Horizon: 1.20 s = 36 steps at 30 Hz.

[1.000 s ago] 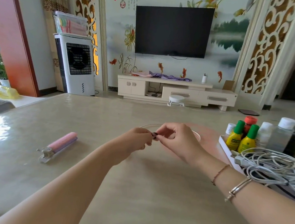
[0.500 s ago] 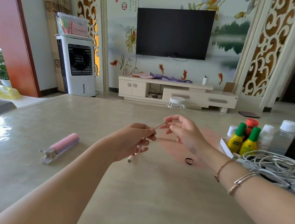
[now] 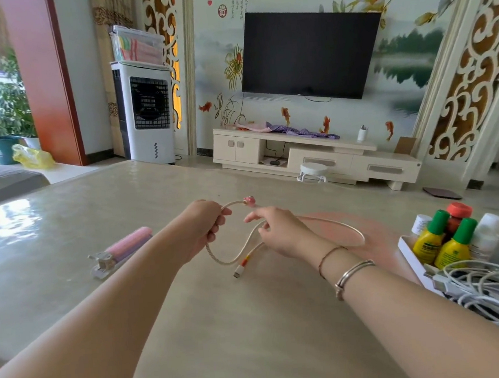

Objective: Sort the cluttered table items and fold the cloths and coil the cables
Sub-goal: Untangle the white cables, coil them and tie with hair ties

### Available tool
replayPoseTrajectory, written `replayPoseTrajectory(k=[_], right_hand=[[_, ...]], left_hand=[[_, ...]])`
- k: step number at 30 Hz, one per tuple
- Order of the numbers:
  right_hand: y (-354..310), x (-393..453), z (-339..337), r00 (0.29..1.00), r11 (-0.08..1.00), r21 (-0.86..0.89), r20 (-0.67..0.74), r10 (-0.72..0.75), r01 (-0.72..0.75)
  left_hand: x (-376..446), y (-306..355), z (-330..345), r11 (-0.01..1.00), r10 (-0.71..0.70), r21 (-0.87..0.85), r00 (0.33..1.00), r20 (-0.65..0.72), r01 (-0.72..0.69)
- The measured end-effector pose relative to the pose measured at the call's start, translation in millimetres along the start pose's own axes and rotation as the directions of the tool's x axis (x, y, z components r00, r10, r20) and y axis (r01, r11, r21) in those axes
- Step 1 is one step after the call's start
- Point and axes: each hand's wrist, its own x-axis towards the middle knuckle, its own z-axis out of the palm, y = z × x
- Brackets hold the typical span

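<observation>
A short cream charging cable [image 3: 329,222] with a pink end and a white plug hangs between my hands above the beige table [image 3: 254,324]. My left hand [image 3: 203,227] is closed around one stretch of it, with the pink end sticking out past my fingers. My right hand [image 3: 279,231] pinches another stretch, index finger pointing left; a wide loop curves off to the right. The plug end dangles just above the table. A pile of tangled white cables [image 3: 492,291] lies at the right edge.
A white tray [image 3: 411,257] at the right holds yellow bottles with green caps [image 3: 452,246], a red-capped bottle and clear bottles. A pink and white folded gadget [image 3: 121,251] lies on the table to the left. A TV stand and an air cooler stand beyond the table.
The cable was bunched tight between my fingertips; now it has opened into a wide loop, with the plug end hanging down. The small black band on the table is no longer seen.
</observation>
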Motion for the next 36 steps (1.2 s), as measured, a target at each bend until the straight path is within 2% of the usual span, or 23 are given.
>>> replayPoseTrajectory(k=[3,5,7,10,12,15,17,19,22,25,28,31,36], right_hand=[[-1,16,0,0.999,0.973,-0.231,0.052,-0.001,0.013],[0,24,1,0.997,0.905,-0.421,0.075,-0.038,0.066],[1,29,0,0.993,0.848,-0.517,0.044,-0.109,0.116],[2,27,-10,0.987,0.845,-0.513,0.035,-0.157,0.153],[5,24,-19,0.982,0.830,-0.525,0.093,-0.167,0.190],[11,19,-27,0.974,0.838,-0.505,0.188,-0.125,0.204],[10,24,-26,0.971,0.831,-0.523,0.223,-0.082,0.190],[10,31,-22,0.973,0.815,-0.549,0.221,-0.073,0.186],[13,36,-16,0.975,0.799,-0.566,0.192,-0.112,0.203],[21,34,-17,0.978,0.896,-0.411,0.185,-0.100,0.170],[22,28,-26,0.995,0.995,-0.049,0.046,-0.089,0.091],[10,21,-44,0.990,0.960,0.260,-0.119,-0.072,0.101],[-13,15,-72,0.953,0.886,0.442,-0.303,0.000,0.141]], left_hand=[[4,-1,-3,1.000,-0.027,0.000,0.999,-0.041,0.027],[5,-4,-5,0.999,-0.030,0.028,0.997,-0.065,0.032],[5,-5,-6,0.998,-0.034,0.043,0.996,-0.080,0.037],[5,-2,-7,0.998,-0.028,0.061,0.997,-0.065,0.032],[3,-1,-7,0.997,-0.028,0.071,0.999,-0.046,0.031],[-1,-3,-4,0.990,0.003,0.141,1.000,-0.005,-0.002],[-2,-5,-4,0.979,0.022,0.204,0.999,-0.027,-0.016],[1,-5,-4,0.956,-0.002,0.291,0.999,-0.049,0.016],[5,-6,-2,0.934,-0.113,0.333,0.991,-0.068,0.130],[10,-3,-2,0.931,-0.105,0.343,0.991,-0.082,0.127],[10,1,2,0.945,-0.119,0.301,0.992,-0.045,0.127],[10,-1,8,0.976,-0.059,0.212,0.998,0.002,0.057],[0,-1,17,0.972,0.146,0.171,0.985,0.087,-0.160]])
